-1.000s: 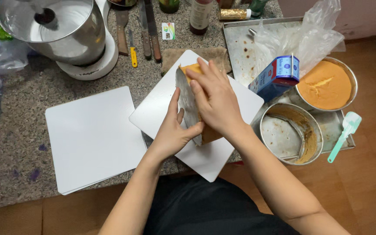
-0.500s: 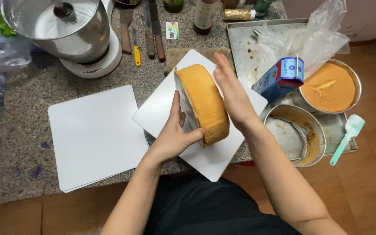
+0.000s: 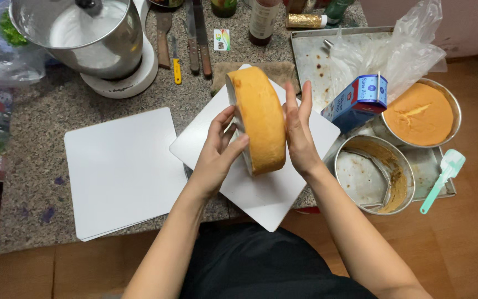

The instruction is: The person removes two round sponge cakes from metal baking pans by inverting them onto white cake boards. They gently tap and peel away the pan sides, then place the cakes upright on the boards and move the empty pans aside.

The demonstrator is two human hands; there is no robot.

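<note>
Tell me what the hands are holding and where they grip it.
A round golden-yellow sponge cake, stood on edge above a white square board. The left hand presses one flat face, the right hand the other.

speckled stone counter point(image 3: 45, 166), wooden floor point(image 3: 471, 243), perhaps pinkish wall point(image 3: 471, 27).

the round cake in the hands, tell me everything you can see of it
The round cake is a thick golden-orange sponge disc, smooth and evenly browned, whole. It is held on edge, upright, above a white square board. The left hand grips its paler flat face and lower rim; the right hand presses flat against the other side.
</note>
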